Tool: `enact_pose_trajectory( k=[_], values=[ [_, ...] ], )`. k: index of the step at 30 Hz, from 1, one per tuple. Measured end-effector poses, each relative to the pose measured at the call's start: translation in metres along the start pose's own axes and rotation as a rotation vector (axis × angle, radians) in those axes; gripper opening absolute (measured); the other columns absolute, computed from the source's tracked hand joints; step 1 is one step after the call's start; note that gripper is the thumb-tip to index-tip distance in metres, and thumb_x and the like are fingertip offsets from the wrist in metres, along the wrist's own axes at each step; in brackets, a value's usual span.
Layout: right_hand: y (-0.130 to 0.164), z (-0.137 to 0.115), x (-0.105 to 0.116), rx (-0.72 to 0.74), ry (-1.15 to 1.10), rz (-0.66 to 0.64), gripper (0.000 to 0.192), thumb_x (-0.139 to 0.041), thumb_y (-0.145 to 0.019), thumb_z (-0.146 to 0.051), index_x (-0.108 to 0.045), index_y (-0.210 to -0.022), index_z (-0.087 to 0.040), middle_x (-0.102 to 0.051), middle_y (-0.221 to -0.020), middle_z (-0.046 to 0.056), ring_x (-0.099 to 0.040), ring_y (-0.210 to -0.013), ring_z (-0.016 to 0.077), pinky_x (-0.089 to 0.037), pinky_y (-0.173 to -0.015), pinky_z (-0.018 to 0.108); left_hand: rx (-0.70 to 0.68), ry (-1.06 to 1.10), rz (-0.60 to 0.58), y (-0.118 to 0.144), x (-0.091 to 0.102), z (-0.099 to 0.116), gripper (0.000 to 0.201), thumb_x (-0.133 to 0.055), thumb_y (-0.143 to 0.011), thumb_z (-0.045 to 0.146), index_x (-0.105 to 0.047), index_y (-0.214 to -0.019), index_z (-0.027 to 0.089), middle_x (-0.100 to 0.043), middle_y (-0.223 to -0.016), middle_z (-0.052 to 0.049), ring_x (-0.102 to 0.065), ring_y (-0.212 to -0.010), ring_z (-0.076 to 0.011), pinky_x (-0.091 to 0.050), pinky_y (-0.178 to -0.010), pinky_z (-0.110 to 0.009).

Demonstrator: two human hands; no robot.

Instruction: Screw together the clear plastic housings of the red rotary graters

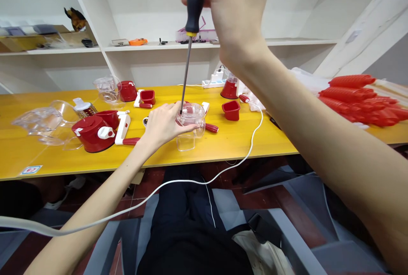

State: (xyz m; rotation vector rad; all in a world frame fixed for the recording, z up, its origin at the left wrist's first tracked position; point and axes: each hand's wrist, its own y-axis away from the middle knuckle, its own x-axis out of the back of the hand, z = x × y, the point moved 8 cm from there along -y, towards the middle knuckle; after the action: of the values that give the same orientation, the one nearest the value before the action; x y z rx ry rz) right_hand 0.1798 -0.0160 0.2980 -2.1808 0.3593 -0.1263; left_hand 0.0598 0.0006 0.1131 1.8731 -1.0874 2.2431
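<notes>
A clear plastic housing (190,115) sits near the middle of the yellow bench (242,139), the left hand (162,124) cupped against its side with fingers curled round it, while the right hand (237,7) is wrapped tight about the black handle of a screwdriver (190,41) whose thin steel shaft stands nearly upright, its tip down in the housing's top. Close around lie glossy red parts: a domed red body with a white crank (95,130) to the left, a small red cup (231,109) to the right, and a white cable (255,134) trailing off the front edge.

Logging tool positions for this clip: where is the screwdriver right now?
In the head view the screwdriver stands near-vertical at centre, its handle gripped by the right hand, its tip down in the clear plastic housing that the left hand steadies on the yellow table.
</notes>
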Motion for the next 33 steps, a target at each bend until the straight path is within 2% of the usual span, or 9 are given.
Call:
enact_pose_trajectory(
  k=[4, 8, 12, 14, 17, 23, 26, 31, 33],
  values=[
    [0.001, 0.005, 0.024, -0.009, -0.121, 0.118, 0.023, -0.054, -0.082, -0.023, -0.037, -0.093, -0.012, -0.043, -0.073, -0.007, -0.059, -0.078, -0.0017, -0.058, -0.065, 0.016, 0.006, 0.093, -0.005, 0.002, 0.003, -0.003, 0.084, -0.071, -0.078, 0.073, -0.054, -0.141, 0.019, -0.073, -0.109, -0.015, -0.069, -0.102, -0.0336, -0.049, -0.084, -0.039],
    [0.003, 0.009, 0.049, 0.064, 0.048, 0.141, 0.03, -0.049, -0.086, -0.03, -0.034, -0.108, -0.015, -0.055, -0.101, -0.005, -0.057, -0.079, -0.0056, -0.06, -0.066, 0.013, -0.025, 0.505, 0.248, 0.019, 0.008, -0.02, 0.104, -0.082, -0.068, 0.07, -0.039, -0.15, 0.023, -0.056, -0.146, -0.018, -0.053, -0.136, -0.0371, -0.042, -0.114, -0.053],
    [0.004, 0.027, 0.073, 0.09, 0.094, 0.241, 0.031, -0.046, -0.091, -0.031, -0.035, -0.117, -0.018, -0.049, -0.128, -0.001, -0.055, -0.082, -0.0104, -0.063, -0.08, 0.008, 0.101, 1.01, 0.355, 0.043, -0.029, -0.045, 0.111, -0.084, -0.065, 0.071, -0.029, -0.152, 0.03, -0.045, -0.153, -0.017, -0.042, -0.148, -0.035, -0.034, -0.123, -0.055],
    [0.004, 0.042, 0.077, 0.028, 0.071, 0.26, 0.029, -0.044, -0.093, -0.033, -0.033, -0.116, -0.018, -0.046, -0.133, 0.002, -0.061, -0.088, -0.0064, -0.063, -0.071, 0.012, 0.169, 1.197, 0.33, 0.049, -0.055, -0.048, 0.114, -0.086, -0.062, 0.07, -0.027, -0.151, 0.031, -0.046, -0.152, -0.017, -0.041, -0.149, -0.0357, -0.031, -0.125, -0.057],
    [0.007, 0.059, 0.078, -0.048, 0.038, 0.272, 0.028, -0.041, -0.094, -0.034, -0.03, -0.116, -0.021, -0.045, -0.138, 0.004, -0.065, -0.095, 0.0006, -0.056, -0.054, 0.014, 0.209, 1.348, 0.279, 0.047, -0.082, -0.043, 0.118, -0.091, -0.056, 0.066, -0.027, -0.148, 0.029, -0.047, -0.15, -0.018, -0.047, -0.145, -0.0356, -0.031, -0.125, -0.058],
    [0.014, 0.059, 0.081, -0.05, 0.053, 0.269, 0.027, -0.042, -0.093, -0.033, -0.032, -0.115, -0.02, -0.044, -0.137, 0.006, -0.066, -0.094, 0.006, -0.044, -0.042, 0.014, 0.228, 1.468, 0.179, 0.039, -0.103, -0.031, 0.103, -0.095, -0.058, 0.051, -0.034, -0.137, 0.024, -0.064, -0.129, -0.014, -0.062, -0.129, -0.0301, -0.044, -0.116, -0.054],
    [0.015, 0.054, 0.084, -0.027, 0.097, 0.266, 0.026, -0.044, -0.092, -0.03, -0.035, -0.112, -0.018, -0.047, -0.134, 0.006, -0.065, -0.089, 0.0039, -0.047, -0.047, 0.014, 0.208, 1.449, 0.207, 0.04, -0.1, -0.031, 0.084, -0.094, -0.059, 0.051, -0.048, -0.123, 0.021, -0.068, -0.117, -0.01, -0.069, -0.113, -0.0281, -0.053, -0.104, -0.047],
    [0.007, 0.05, 0.09, 0.061, 0.128, 0.29, 0.023, -0.052, -0.087, -0.027, -0.04, -0.102, -0.014, -0.046, -0.132, 0.004, -0.053, -0.076, -0.0092, -0.063, -0.082, 0.017, 0.21, 1.424, 0.338, 0.043, -0.092, -0.039, 0.079, -0.09, -0.059, 0.062, -0.054, -0.116, 0.019, -0.069, -0.09, -0.003, -0.07, -0.083, -0.0207, -0.057, -0.08, -0.036],
    [-0.002, 0.055, 0.09, 0.071, 0.156, 0.266, 0.024, -0.049, -0.089, -0.028, -0.036, -0.104, -0.015, -0.042, -0.137, 0.006, -0.054, -0.078, -0.0071, -0.06, -0.072, 0.016, 0.225, 1.413, 0.355, 0.043, -0.092, -0.041, 0.079, -0.089, -0.059, 0.064, -0.054, -0.114, 0.02, -0.068, -0.088, -0.002, -0.069, -0.08, -0.0192, -0.056, -0.077, -0.034]
  ],
)
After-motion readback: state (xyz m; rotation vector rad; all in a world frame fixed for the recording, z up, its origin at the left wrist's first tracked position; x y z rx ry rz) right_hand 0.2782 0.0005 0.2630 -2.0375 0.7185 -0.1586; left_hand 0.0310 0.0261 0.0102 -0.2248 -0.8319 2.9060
